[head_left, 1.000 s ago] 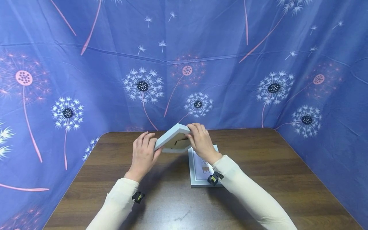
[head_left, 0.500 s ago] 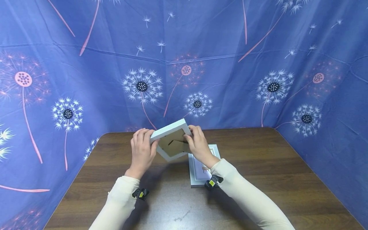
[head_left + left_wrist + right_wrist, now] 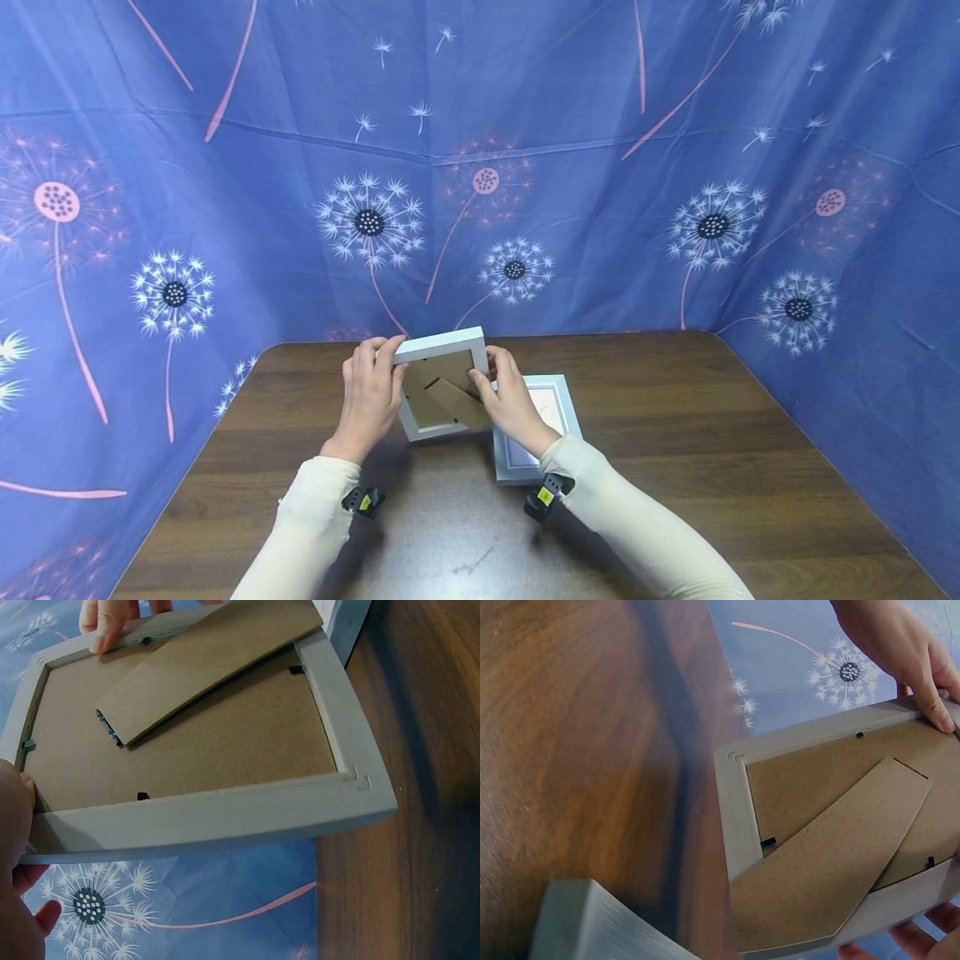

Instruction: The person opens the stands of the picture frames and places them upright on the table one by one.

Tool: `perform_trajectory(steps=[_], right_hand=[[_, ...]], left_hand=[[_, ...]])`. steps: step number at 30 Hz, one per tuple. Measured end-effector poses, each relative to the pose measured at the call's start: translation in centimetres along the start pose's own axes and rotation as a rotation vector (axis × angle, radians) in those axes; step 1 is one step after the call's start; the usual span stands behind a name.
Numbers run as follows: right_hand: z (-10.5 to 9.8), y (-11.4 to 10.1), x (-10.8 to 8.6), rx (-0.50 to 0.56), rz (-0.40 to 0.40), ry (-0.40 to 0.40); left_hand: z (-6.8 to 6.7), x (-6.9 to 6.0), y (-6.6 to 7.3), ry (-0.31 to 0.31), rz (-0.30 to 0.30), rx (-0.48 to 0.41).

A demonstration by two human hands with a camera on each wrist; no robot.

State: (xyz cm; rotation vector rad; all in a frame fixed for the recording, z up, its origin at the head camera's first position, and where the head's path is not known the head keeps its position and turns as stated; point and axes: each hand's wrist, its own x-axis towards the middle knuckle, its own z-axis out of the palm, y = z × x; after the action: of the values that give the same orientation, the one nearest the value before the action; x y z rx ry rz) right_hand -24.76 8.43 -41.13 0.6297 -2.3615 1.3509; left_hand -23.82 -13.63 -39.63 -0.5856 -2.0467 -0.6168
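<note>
A pale grey picture frame (image 3: pixel 442 343) is held up tilted over the table, its brown backing board (image 3: pixel 225 769) facing me. On that board sits a hinged easel stand (image 3: pixel 840 855), with small dark tabs around the board's edge. My left hand (image 3: pixel 367 392) grips the frame's upper left corner, thumb on the back. My right hand (image 3: pixel 512 404) grips its right side, thumb on the back near the rim. A second frame (image 3: pixel 557 400) lies face up on the table beneath my right hand and wrist, which hide part of its white picture.
The brown wooden table (image 3: pixel 675 467) extends to both sides and toward me. Behind it hangs a blue cloth (image 3: pixel 600 208) with a dandelion print. Black wrist cameras (image 3: pixel 363 502) are strapped over the cream sleeves (image 3: pixel 637 533).
The held frame has tipped from nearly edge-on so that its back now faces me, and its bottom has come lower. My right hand has shifted slightly down and left.
</note>
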Motion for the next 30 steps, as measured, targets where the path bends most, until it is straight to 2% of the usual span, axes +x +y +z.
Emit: perform_trajectory(steps=[3, 8, 18, 21, 24, 28, 30], right_hand=[[0.3, 0.3, -0.2, 0.019, 0.025, -0.021], [0.7, 0.8, -0.5, 0.017, 0.019, -0.018], [0.8, 1.1, -0.9, 0.026, 0.025, 0.003], [0.7, 1.0, -1.1, 0.008, 0.015, 0.036], [0.5, 1.0, -1.3, -0.07, -0.084, 0.095], [0.3, 1.3, -1.4, -0.257, -0.301, 0.18], [0.3, 1.4, -1.4, -0.337, -0.382, 0.204]], left_hand=[[0.0, -0.2, -0.1, -0.021, 0.007, 0.013], [0.2, -0.5, -0.3, -0.07, -0.007, 0.026], [0.4, -0.6, -0.4, -0.127, -0.021, -0.051], [0.2, -0.4, -0.1, -0.14, -0.033, -0.054], [-0.1, 0.0, 0.3, -0.15, -0.065, -0.06], [-0.5, 0.7, 0.7, -0.148, -0.141, -0.073], [-0.7, 1.1, 0.9, -0.149, -0.187, -0.083]])
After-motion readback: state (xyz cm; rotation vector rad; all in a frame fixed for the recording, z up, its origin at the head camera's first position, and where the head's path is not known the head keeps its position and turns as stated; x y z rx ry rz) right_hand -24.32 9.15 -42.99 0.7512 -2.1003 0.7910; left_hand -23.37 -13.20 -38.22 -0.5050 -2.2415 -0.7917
